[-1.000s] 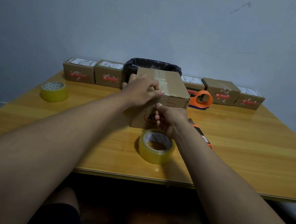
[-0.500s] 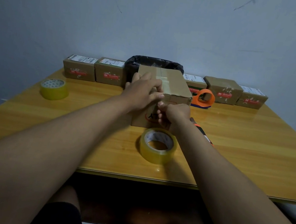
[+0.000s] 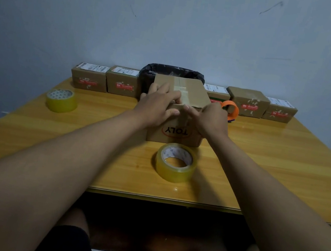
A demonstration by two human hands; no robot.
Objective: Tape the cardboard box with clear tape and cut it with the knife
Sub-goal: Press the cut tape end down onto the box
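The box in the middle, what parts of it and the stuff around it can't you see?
- Head view: the left hand and right hand cover the cardboard box's near top edge.
- The box hides the black bag's lower part.
- No knife shows.
- Shipping labels on the small back boxes: too small to read.

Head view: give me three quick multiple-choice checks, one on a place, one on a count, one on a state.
1. The nearer tape roll lies
A. in front of the cardboard box
B. on top of it
C. behind it

2. Tape rolls lying flat on the table:
A. one
B. two
C. four

3. The left hand is
A. lifted clear
B. holding a knife
C. pressed on the box

Answers: 1 A, it sits toward the person. 2 B, a second roll lies left. 3 C, fingers rest on its top edge.
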